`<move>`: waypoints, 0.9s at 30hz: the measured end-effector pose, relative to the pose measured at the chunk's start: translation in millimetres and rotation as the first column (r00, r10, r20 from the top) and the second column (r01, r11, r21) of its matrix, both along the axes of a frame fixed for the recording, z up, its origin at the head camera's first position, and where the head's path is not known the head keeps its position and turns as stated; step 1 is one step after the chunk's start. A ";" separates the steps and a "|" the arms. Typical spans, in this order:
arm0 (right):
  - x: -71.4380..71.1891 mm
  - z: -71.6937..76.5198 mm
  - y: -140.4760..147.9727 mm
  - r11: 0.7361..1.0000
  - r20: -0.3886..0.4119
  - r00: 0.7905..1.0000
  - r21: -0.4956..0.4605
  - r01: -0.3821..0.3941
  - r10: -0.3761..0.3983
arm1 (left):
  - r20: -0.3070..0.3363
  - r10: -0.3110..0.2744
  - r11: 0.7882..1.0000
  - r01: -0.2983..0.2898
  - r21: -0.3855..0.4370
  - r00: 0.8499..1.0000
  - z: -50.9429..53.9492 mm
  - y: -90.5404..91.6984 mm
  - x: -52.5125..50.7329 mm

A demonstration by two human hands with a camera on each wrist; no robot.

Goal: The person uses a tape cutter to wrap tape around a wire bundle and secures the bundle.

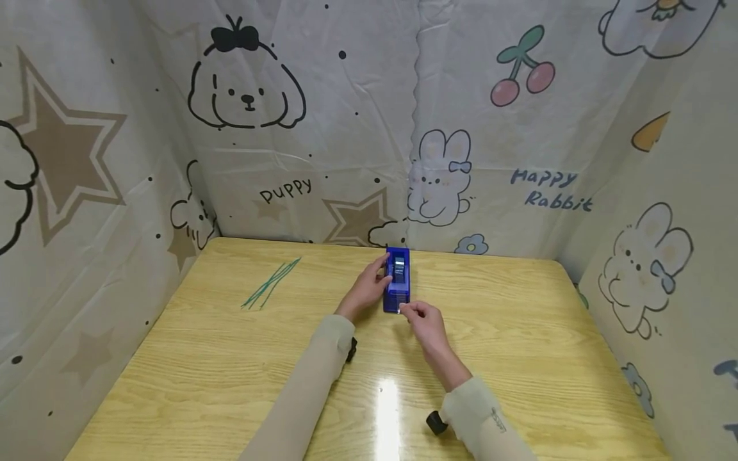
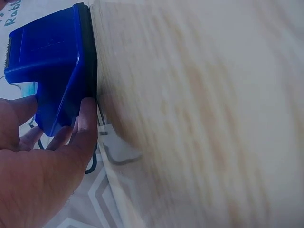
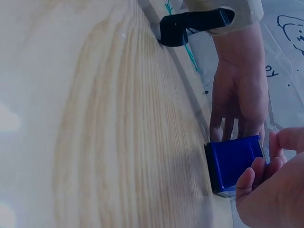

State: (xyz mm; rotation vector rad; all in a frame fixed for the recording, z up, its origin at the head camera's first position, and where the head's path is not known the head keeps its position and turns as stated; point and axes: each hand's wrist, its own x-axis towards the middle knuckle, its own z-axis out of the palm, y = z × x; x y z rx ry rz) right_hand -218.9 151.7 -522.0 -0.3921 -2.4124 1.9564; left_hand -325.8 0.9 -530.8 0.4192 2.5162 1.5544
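Observation:
A blue tape dispenser stands upright on the table toward the back, with a roll of clear tape in it. My left hand grips the dispenser's left side; in the left wrist view the thumb and fingers lie against its blue body. At the near end, by the toothed cutter, my right hand pinches the end of the clear tape between thumb and index finger. That piece of tape is small and hard to make out. In the right wrist view, the right hand partly covers the dispenser.
Several thin green sticks lie crossed in a loose bunch on the left of the wooden table. A printed cloth hangs behind the table and along both sides. Black wrist devices sit at the sleeves.

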 end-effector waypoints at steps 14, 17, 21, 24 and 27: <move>19.9 -0.7 0.8 1.000 -0.019 1.000 -0.018 -0.010 0.010 | 0.012 0.007 1.000 -0.007 -0.009 1.000 2.1 2.6 1.0; 25.7 1.3 -0.1 1.000 -0.018 1.000 -0.023 -0.009 0.009 | 0.009 0.008 1.000 -0.008 -0.010 1.000 2.4 2.6 0.6; 33.5 3.4 -0.9 0.999 -0.003 1.000 -0.037 -0.019 0.019 | 0.009 0.014 1.000 -0.014 -0.014 1.000 2.8 2.3 -0.2; 39.4 4.6 -1.4 0.999 0.014 1.000 -0.046 -0.025 0.025 | 0.003 0.015 1.000 -0.015 -0.019 1.000 2.7 1.9 0.4; 44.3 4.7 -0.9 0.998 0.018 1.000 -0.052 -0.023 0.024 | -0.003 0.011 0.999 -0.011 -0.030 1.000 2.3 1.7 1.7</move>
